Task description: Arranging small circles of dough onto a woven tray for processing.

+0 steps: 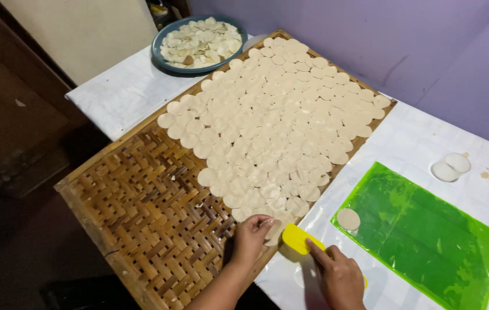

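A thin round dough disc point(275, 231) lay at the near edge of the spread of discs point(279, 120), pinched in the fingertips of the left hand point(251, 236), half on the woven bamboo tray point(141, 206) and half over a yellow plastic scraper point(298, 238). The right hand point(339, 276) gripped that scraper, forefinger stretched along its back, the blade pointing toward the disc and touching it. Around the disc, overlapping pale rounds covered the far half of the tray, while the near half showed bare weave. Just right of the scraper, a green plastic sheet point(428, 241) lay on the white table point(124, 92), with a single dough round point(348, 219) at its near corner. Farther right sat two small white rounds point(451, 167). At the far end of the table stood a blue plate point(159, 54) heaped with more discs.
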